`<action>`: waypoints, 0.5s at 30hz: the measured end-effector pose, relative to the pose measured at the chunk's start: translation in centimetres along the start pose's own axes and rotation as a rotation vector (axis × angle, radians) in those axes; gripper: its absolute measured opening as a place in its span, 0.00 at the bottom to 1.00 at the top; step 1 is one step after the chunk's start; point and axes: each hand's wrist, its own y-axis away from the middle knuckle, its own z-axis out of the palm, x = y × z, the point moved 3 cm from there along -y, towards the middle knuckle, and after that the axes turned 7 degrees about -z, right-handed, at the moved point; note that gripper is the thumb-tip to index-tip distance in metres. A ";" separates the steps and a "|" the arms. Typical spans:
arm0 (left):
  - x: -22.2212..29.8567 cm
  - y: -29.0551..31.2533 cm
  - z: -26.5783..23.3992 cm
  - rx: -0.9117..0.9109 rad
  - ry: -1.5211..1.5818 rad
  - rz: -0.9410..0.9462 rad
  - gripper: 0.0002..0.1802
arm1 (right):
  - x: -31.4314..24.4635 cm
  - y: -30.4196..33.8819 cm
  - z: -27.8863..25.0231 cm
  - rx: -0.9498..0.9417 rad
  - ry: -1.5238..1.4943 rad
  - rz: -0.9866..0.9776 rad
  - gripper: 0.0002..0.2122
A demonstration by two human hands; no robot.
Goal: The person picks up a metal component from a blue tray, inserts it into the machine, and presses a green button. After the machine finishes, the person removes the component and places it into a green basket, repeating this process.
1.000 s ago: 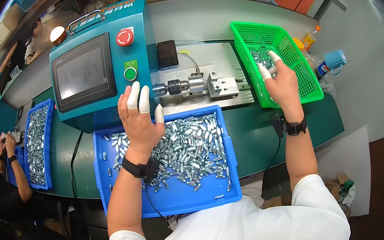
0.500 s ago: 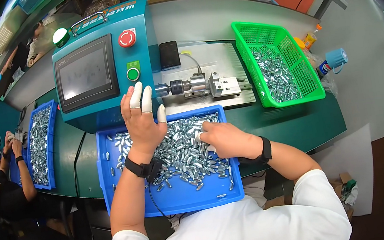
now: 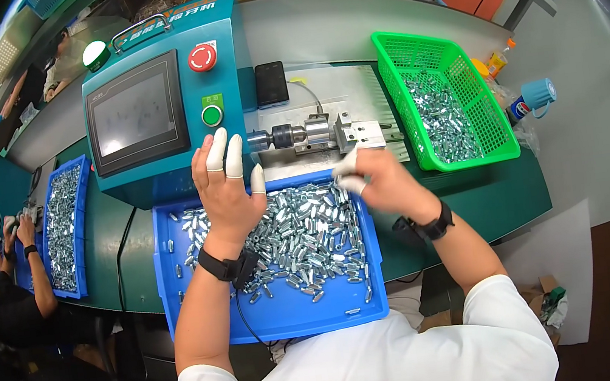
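Note:
My left hand (image 3: 226, 181), with white finger cots on some fingers, is held open with fingers stretched against the front of the teal machine (image 3: 159, 182), below its green button (image 3: 212, 116). Under that hand lies a blue tray (image 3: 222, 319) of small silver hexagonal metal fittings (image 3: 304, 244). Over the tray's far right corner, my right hand (image 3: 392, 183) has thumb and finger pinched together, also in white cots; it is blurred, and what sits between the tips is too small to make out. Just beyond it are the machine's chuck (image 3: 285, 136) and metal clamp block (image 3: 363, 134).
A green basket (image 3: 477, 104) of similar fittings stands at the right, with a blue cup (image 3: 537, 92) beyond. A black phone (image 3: 271, 84) lies behind the chuck. Another blue tray (image 3: 85, 240) sits at the left, where a co-worker's hands (image 3: 24, 225) are busy.
My right hand has risen out of the fittings, moving away from me and to the right, toward the clamp block. My left hand has stayed in place.

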 end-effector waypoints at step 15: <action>0.2 -0.2 -0.1 -0.008 -0.013 0.012 0.40 | 6.0 -4.0 -3.7 0.216 0.065 0.293 0.04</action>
